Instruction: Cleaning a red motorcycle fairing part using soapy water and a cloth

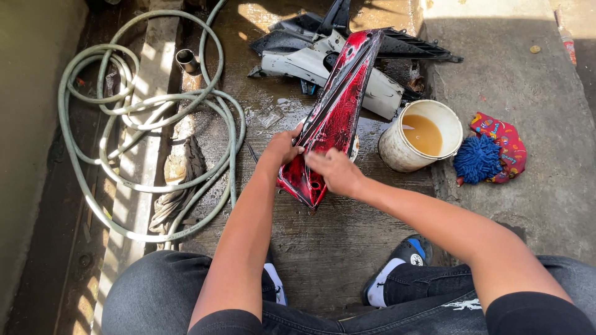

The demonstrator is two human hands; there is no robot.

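You hold a long red panel point(335, 111) with black marks, standing tilted in front of you over the wet floor point(323, 248). Its narrow lower end points toward your knees, and its upper end leans over a pile of white and black parts point(347, 62).

Your left hand point(282, 147) is closed on the left edge of the panel, near the lower end. Your right hand point(335, 170) lies on the front face, just below the middle. It seems to press or rub with the fingers bent, but I cannot tell if it really grips the panel or holds something small under the palm.

The panel looks like thin moulded plastic, so it should be light and rather stiff, but it can bend or crack if you twist it. The surface is glossy and wet, so I judge it slippery. Better to take it by the edges, as the left hand does, and not by the smooth face.

To your right stands a white bucket point(397, 149) with brownish water, and beside it a blue mitt point(477, 160) on a red cloth point(506, 142). To your left a green hose point(143, 105) lies in loops.
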